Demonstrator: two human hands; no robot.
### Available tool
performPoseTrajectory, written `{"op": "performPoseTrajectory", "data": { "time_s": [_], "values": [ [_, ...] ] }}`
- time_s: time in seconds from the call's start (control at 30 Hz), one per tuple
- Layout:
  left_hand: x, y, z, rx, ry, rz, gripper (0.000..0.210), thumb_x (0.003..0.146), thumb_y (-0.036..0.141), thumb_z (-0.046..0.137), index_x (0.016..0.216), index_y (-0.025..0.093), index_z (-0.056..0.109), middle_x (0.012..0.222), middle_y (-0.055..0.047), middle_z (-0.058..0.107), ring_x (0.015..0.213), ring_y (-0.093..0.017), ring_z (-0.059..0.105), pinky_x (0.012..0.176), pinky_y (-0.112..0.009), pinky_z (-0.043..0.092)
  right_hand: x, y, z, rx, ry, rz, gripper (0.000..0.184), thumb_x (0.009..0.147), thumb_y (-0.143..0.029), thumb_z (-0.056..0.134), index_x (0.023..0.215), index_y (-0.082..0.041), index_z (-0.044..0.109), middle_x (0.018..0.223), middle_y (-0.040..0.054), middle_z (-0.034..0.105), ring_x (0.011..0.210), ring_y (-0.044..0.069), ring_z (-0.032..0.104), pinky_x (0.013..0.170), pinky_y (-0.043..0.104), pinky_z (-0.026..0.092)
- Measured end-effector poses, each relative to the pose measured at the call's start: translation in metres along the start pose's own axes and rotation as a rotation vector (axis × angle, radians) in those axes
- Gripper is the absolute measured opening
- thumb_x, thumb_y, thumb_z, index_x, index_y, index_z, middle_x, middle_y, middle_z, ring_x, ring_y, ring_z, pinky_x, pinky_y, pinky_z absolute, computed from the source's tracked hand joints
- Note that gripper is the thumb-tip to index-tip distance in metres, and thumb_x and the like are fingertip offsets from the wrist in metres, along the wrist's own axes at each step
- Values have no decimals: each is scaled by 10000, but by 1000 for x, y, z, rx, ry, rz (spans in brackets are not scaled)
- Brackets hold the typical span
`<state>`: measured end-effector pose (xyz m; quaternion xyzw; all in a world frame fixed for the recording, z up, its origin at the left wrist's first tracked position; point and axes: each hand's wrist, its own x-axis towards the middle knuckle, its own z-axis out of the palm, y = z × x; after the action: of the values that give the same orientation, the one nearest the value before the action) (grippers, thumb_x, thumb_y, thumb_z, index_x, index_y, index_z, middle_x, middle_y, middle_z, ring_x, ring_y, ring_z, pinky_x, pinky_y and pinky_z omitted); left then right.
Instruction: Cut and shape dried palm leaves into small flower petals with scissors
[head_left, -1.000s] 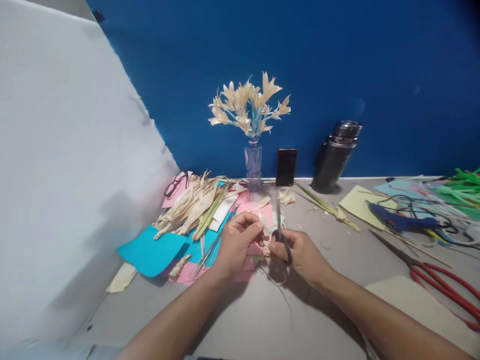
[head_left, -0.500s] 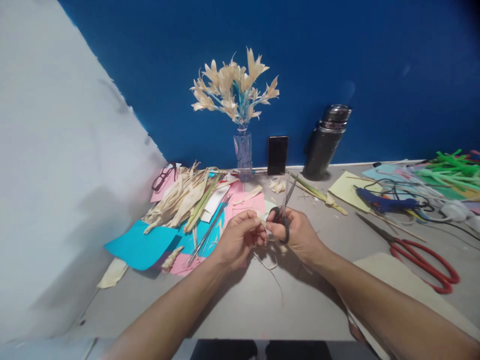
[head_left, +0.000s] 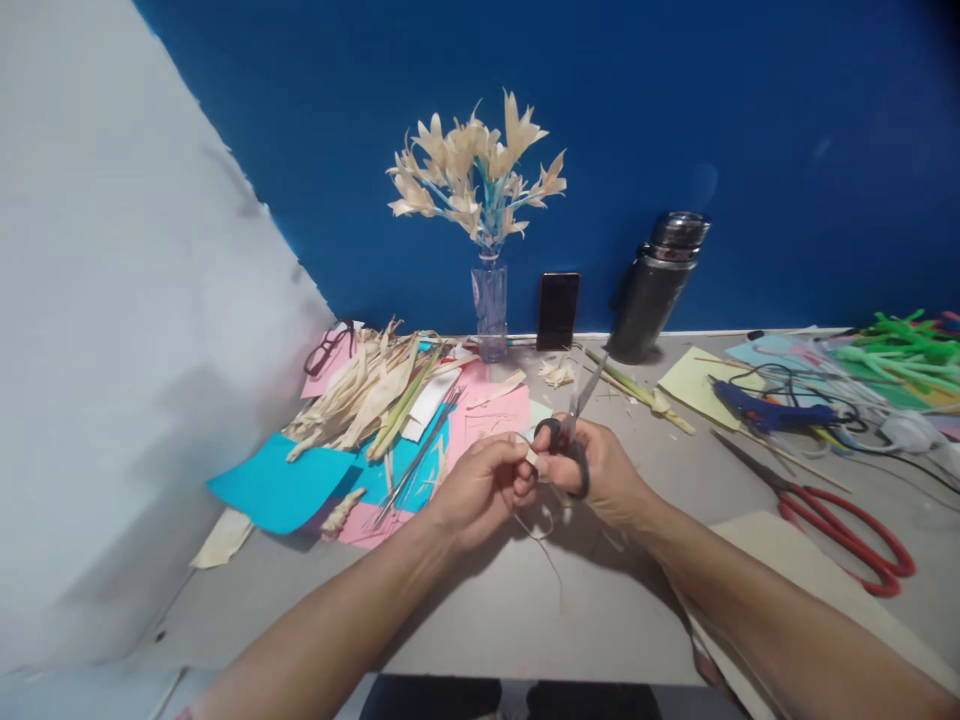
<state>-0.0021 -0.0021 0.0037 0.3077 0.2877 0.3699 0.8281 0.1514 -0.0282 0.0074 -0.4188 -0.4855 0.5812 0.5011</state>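
My left hand (head_left: 487, 485) pinches a small pale strip of dried husk (head_left: 532, 456) between thumb and fingertips. Beside it, my right hand (head_left: 600, 475) has black-handled scissors (head_left: 576, 425) hooked on its fingers, the parted blades pointing up and away. The right thumb and fingertips also meet the husk strip, so both hands touch it. A thin thread (head_left: 546, 545) trails on the table below the hands. Just left of them lie pink paper (head_left: 499, 408), blue paper (head_left: 281, 485), thin wires (head_left: 420, 455) and a heap of dried husks (head_left: 360, 385).
A clear bottle (head_left: 491, 315) with husk flowers (head_left: 480, 165) stands at the wall, beside a phone (head_left: 558, 312) and a leaning dark flask (head_left: 660, 290). To the right lie large red-handled scissors (head_left: 847, 530), a blue glue gun (head_left: 772, 405) with cables and green pipe cleaners (head_left: 900, 340).
Both hands have shifted slightly, and the husk strip now shows more plainly between the fingertips. The scissors have tilted a little, with their blades seen further apart. The camera view has moved slightly.
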Motion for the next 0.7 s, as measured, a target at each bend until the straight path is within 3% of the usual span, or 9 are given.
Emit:
{"op": "performPoseTrajectory", "data": {
  "time_s": [0.13, 0.3, 0.5, 0.7],
  "values": [
    [0, 13, -2, 3, 47, 125, 162, 727, 198, 680, 681, 150, 532, 621, 5, 560, 546, -85, 510, 545, -215, 420, 1, 1, -5, -94, -146, 22, 336, 712, -425, 762, 804, -158, 579, 721, 8, 617, 618, 115, 548, 568, 225, 418],
    [0, 27, -7, 74, 126, 325, 193, 739, 214, 684, 694, 166, 502, 639, 8, 578, 603, -114, 567, 590, -240, 449, -4, 4, 2, -268, -324, 76, 483, 782, -627, 632, 780, -147, 581, 671, 28, 597, 574, 123, 502, 513, 230, 377],
    [-3, 31, -7, 210, 197, 359, 188, 728, 201, 663, 659, 168, 492, 589, 5, 588, 528, -114, 572, 561, -245, 451, -7, 4, 9, -313, -321, 122, 455, 811, -591, 602, 654, -167, 552, 581, 13, 573, 536, 119, 471, 496, 229, 344],
    [-4, 32, -5, 252, 215, 400, 189, 728, 213, 672, 633, 158, 519, 594, 1, 594, 540, -115, 582, 580, -253, 472, -5, 7, 10, -275, -267, 171, 443, 750, -557, 666, 563, -175, 541, 528, 4, 550, 502, 115, 454, 480, 235, 333]
  ]
}}
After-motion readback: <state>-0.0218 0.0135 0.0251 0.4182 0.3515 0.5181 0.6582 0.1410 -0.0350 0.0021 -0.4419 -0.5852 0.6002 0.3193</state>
